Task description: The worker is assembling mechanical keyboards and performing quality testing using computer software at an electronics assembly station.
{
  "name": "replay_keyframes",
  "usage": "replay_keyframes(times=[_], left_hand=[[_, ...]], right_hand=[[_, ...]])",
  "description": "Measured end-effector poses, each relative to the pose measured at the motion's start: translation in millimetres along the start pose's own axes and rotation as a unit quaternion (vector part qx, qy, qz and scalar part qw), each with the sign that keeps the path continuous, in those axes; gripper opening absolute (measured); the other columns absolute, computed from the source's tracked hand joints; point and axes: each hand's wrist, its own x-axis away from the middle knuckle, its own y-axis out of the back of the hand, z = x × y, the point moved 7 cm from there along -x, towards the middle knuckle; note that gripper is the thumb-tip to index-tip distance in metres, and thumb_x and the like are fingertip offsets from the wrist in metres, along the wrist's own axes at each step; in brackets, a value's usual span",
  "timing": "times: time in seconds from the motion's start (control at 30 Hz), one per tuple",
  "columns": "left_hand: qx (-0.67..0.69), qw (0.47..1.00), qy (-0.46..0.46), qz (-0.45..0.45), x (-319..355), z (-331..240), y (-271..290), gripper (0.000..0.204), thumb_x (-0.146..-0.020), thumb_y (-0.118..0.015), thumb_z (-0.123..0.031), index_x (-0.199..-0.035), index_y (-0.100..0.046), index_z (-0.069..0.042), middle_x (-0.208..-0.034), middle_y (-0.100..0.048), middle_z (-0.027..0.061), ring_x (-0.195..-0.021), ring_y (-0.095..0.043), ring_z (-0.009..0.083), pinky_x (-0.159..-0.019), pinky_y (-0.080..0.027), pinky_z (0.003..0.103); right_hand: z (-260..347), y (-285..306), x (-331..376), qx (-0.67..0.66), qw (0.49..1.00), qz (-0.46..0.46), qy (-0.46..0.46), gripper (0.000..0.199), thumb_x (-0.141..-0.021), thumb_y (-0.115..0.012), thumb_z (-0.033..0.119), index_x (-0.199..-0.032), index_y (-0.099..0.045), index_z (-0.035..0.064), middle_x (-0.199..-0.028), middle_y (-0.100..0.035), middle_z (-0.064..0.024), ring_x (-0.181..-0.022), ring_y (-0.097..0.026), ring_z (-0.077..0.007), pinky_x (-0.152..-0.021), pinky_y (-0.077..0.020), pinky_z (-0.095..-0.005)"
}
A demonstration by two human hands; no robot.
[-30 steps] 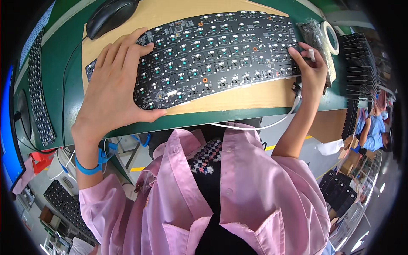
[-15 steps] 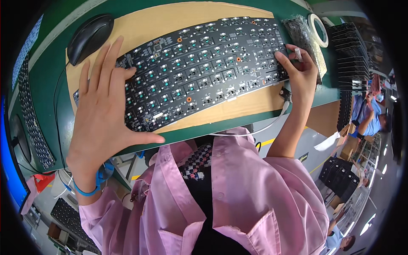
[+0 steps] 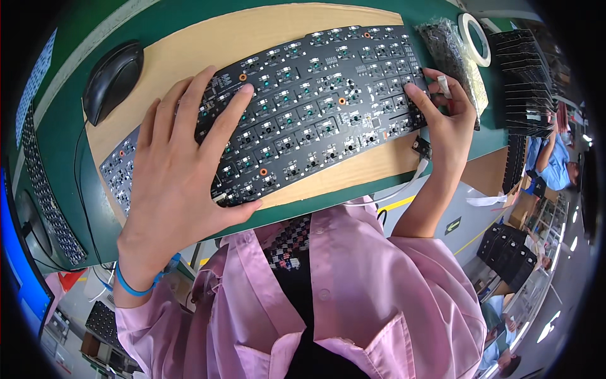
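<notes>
A long black keyboard circuit board, dotted with switch contacts, tiny white parts and orange-ringed holes, lies slanted on a tan sheet. My left hand is spread across the board's left part, its fingertips on the upper face and its thumb by the near edge. The palm hides some of the board behind it. At the board's right end my right hand grips the edge, thumb on top and fingers bent at the side. A small white wrap sits on one right finger. Near that hand, a white cable ends at a small dark connector.
A black mouse stands at the far left, its cord trailing nearer. Another populated strip board lies by the monitor. Far right are a clear plastic bag, a tape roll and racked dark boards.
My left hand has shifted right, farther over the board, with its index finger now on the face. The board appears slightly farther left. My right hand stays at the right end.
</notes>
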Motion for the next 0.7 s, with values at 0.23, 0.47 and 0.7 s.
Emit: replay_keyframes(times=[0.23, 0.47, 0.7], left_hand=[[0.011, 1.0, 0.007, 0.014, 3.0, -0.7, -0.9, 0.098, -0.04, -0.076, -0.023, -0.13, -0.037, -0.02, -0.133, -0.03, 0.0113, -0.117, -0.034, 0.0318, -0.097, -0.03, 0.043], [0.009, 1.0, 0.019, 0.021, 5.7, -0.4, -2.2, 0.101, -0.039, -0.078, -0.031, -0.131, -0.036, -0.017, -0.132, -0.03, 0.0132, -0.119, -0.03, 0.0319, -0.098, -0.025, 0.045], [0.064, 0.984, -0.118, -0.114, 16.7, 16.1, -5.9, 0.114, -0.034, -0.069, -0.065, -0.129, -0.034, -0.012, -0.13, -0.025, 0.0242, -0.114, -0.028, 0.0394, -0.089, -0.022, 0.052]], right_hand=[[1.1, 1.8, 8.0, 0.013, 1.0, -0.002, -0.016, 0.033, -0.059, -0.077, 0.014, -0.09, -0.065, 0.0071, -0.073, -0.051, -0.0011, -0.061, -0.038, -0.0096, -0.053, -0.0351, -0.0185], [-3.1, -5.4, 8.7, -0.002, 1.0, 0.025, -0.016, 0.031, -0.068, -0.071, 0.016, -0.095, -0.061, 0.0066, -0.077, -0.052, -0.0024, -0.066, -0.043, -0.0113, -0.059, -0.037, -0.0196], [-30.1, 44.6, 15.2, -0.052, 0.995, -0.081, -0.03, 0.038, -0.09, -0.04, 0.03, -0.114, -0.053, 0.0042, -0.105, -0.057, -0.0082, -0.091, -0.052, -0.0164, -0.076, -0.0393, -0.0227]])
